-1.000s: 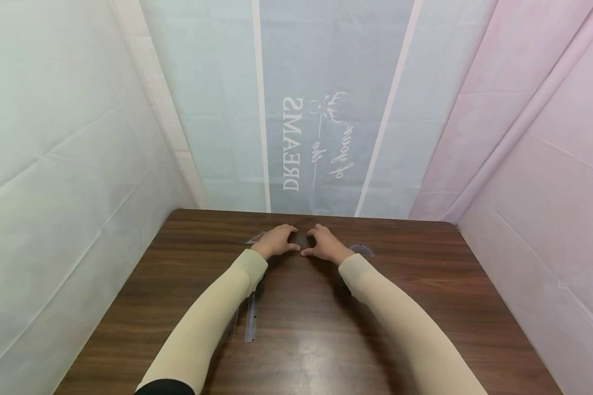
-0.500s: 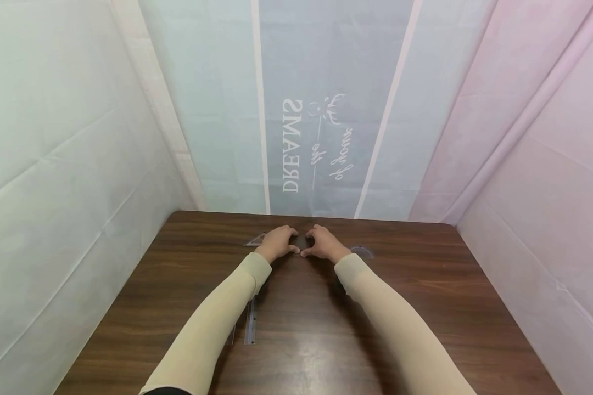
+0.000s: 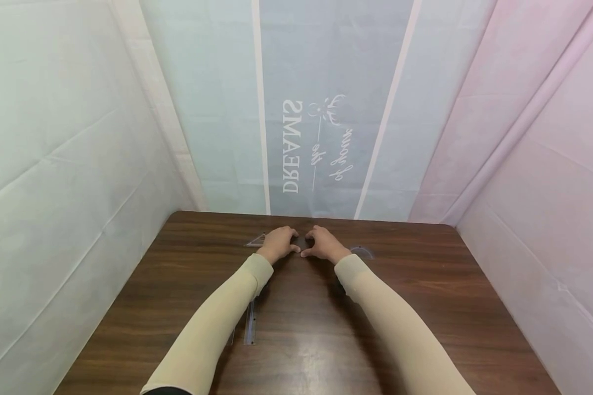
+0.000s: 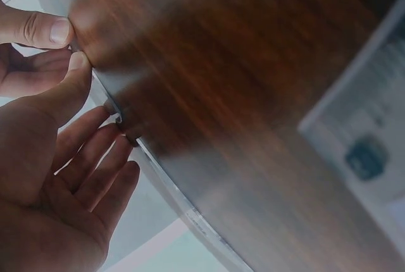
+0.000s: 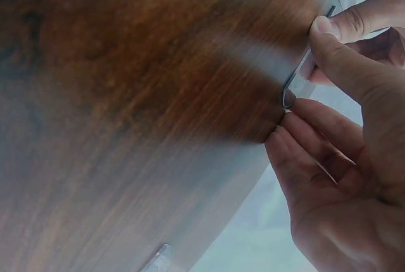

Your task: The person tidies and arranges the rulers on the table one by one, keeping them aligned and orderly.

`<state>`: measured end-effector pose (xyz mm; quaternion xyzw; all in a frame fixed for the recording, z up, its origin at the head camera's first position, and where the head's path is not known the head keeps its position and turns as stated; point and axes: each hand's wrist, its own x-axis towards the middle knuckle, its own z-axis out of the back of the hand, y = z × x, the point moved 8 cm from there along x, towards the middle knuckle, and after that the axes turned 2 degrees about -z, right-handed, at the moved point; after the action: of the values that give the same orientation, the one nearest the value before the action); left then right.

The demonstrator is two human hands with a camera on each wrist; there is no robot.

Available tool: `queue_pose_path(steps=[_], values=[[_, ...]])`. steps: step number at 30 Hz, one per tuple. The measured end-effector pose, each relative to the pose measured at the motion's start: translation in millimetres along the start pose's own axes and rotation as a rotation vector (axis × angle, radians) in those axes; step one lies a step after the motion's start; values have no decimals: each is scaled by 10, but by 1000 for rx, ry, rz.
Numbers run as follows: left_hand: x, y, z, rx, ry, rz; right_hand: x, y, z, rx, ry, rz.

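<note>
At the far middle of the table, my left hand (image 3: 279,243) and right hand (image 3: 324,245) face each other, holding a thin, flat, grey piece (image 3: 301,240) by its two sides. In the right wrist view this piece (image 5: 296,83) appears nearly edge-on, with a rounded corner. The thumbs meet at its near edge, and the fingers curl around its sides and far side. Its exact kind cannot be told. A clear set square (image 3: 256,240) lies just left of my left hand. Beside my right wrist rests a clear protractor (image 3: 363,252).
A clear ruler (image 3: 250,327) lies nearer, partly under my left sleeve, with another clear strip (image 3: 232,337) beside it. The brown wooden table (image 3: 425,285) ends at a hanging cloth (image 3: 321,66) behind the hands. Pale cloth walls stand at both sides.
Both hands keep their hold on the grey piece in nearly the same place. The left forearm has shifted slightly to the right, covering more of the clear strip.
</note>
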<state>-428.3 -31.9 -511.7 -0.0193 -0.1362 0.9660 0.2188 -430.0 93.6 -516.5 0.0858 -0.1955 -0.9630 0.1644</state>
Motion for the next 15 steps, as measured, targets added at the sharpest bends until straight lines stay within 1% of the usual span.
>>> queue_pose_path(steps=[3, 7, 11, 15], values=[[6, -2, -3, 10, -1, 2, -1, 5, -4, -1, 1, -2], [8, -12, 2, 26, -11, 4, -7, 30, 4, -13, -16, 21], [9, -22, 1, 43, -15, 6, -11, 28, 4, -21, -21, 19], [2, -25, -2, 41, -11, 11, -11, 23, -2, -21, -20, 15]])
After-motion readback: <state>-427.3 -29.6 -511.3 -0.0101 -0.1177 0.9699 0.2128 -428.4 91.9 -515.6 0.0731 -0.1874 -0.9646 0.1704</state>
